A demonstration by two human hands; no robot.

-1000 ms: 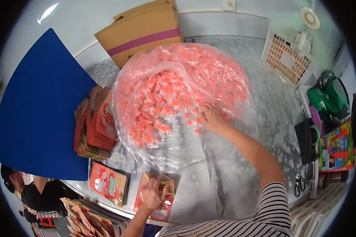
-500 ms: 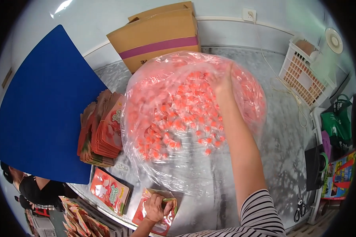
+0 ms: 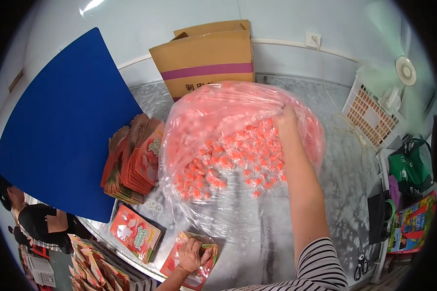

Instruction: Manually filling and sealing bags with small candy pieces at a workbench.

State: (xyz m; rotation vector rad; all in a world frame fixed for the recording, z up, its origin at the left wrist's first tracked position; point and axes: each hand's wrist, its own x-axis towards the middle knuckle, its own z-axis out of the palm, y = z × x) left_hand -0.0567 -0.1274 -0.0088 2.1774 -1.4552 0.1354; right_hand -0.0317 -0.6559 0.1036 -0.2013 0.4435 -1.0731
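On the grey table, a large clear plastic bag (image 3: 199, 114) holds a heap of small wrapped sweets (image 3: 247, 150) in red-orange and clear wrappers. My right hand (image 3: 287, 117) reaches to the far right of its mouth, fingers closed on the film; the fingertips are partly hidden. Near the table's front edge, my left hand (image 3: 193, 255) has its fingers curled over the upper part of a red printed pouch (image 3: 176, 259) lying flat. Just left of it lies a small pile of matching pouches (image 3: 136, 233).
Bundled red pouches (image 3: 138, 160) are stacked beside the bag, against a blue panel (image 3: 68, 131). A cardboard box (image 3: 209, 56) stands behind. At right are a white basket (image 3: 369, 116), a spinning fan (image 3: 406, 71) and scissors (image 3: 361, 264). More pouches (image 3: 94, 269) and a person (image 3: 39, 225) are at lower left.
My right hand has closed on the film, and the bag's far edge has come toward me over part of the sweets. My left hand stays on the pouch. The whole view has shifted slightly.
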